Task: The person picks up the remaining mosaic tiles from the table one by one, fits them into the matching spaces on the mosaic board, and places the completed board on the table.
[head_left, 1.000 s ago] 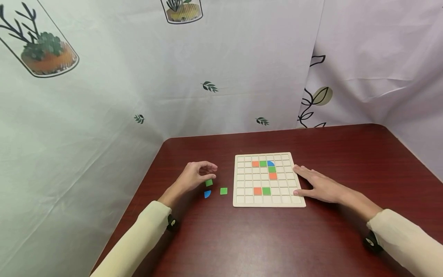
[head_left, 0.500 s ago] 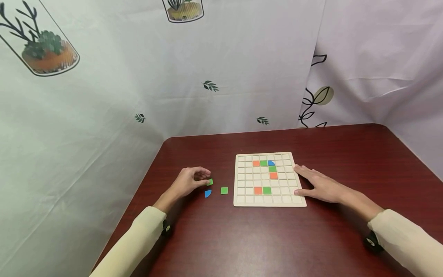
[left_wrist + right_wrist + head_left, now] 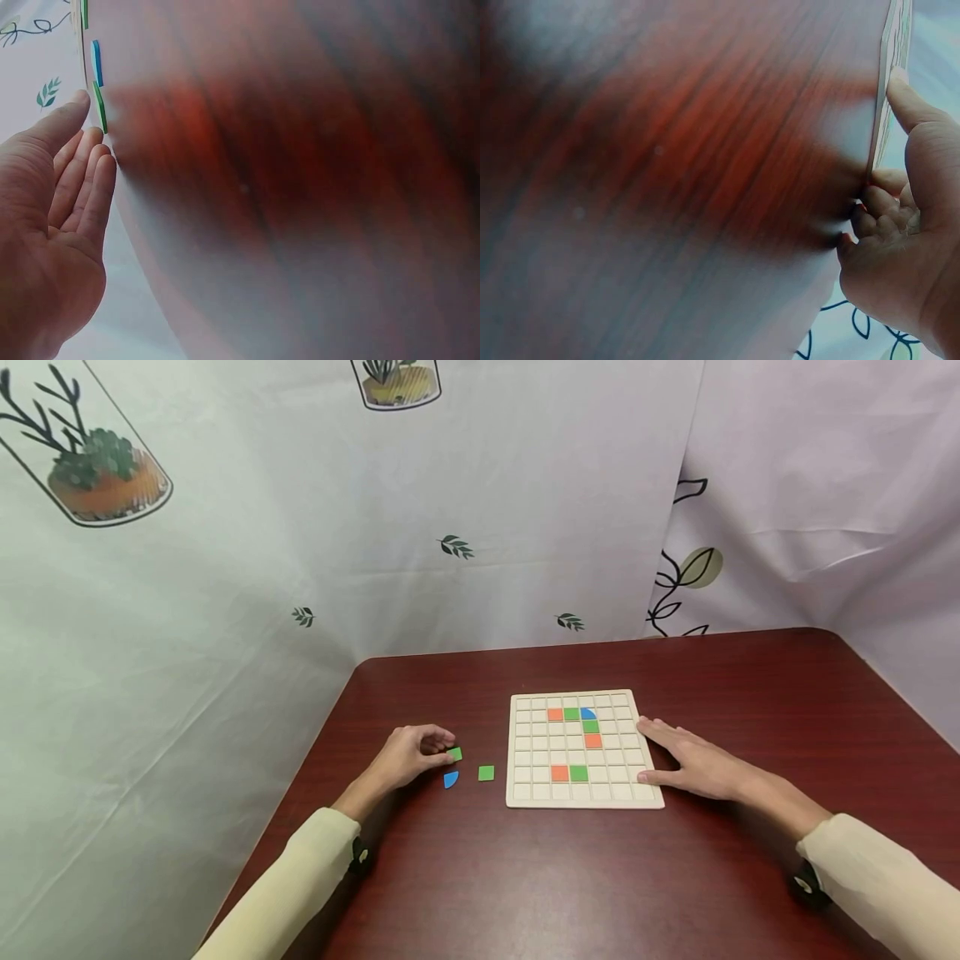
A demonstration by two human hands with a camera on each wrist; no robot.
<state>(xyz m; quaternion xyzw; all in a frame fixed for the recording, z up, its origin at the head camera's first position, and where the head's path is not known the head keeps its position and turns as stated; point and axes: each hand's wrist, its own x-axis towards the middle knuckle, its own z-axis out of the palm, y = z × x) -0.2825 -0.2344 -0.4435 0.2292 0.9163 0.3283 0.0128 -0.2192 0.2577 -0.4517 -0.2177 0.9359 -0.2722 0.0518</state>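
In the head view my left hand [image 3: 408,757] is low over the table, its thumb tip right at a green square tile [image 3: 456,753]. The left wrist view has the thumb and loosely bent fingers apart, with the green tile [image 3: 100,107] just beyond them. A blue quarter-circle tile [image 3: 451,779] and another green square [image 3: 486,772] lie close by. My right hand [image 3: 693,764] rests along the right side of a cream grid board [image 3: 540,792], thumb on its rim. In the right wrist view the thumb touches the board's edge [image 3: 883,97], fingers by the tabletop.
On the board, an orange tile [image 3: 555,714], a green tile [image 3: 572,713] and a blue quarter-circle [image 3: 588,713] form a row, with more orange and green squares below. The dark red table [image 3: 480,877] meets a printed cloth backdrop [image 3: 510,585] behind.
My left hand has shifted left and slightly down, bringing its thumb to the upper green tile, and has barely moved in the last half second. The right hand keeps its place on the board.
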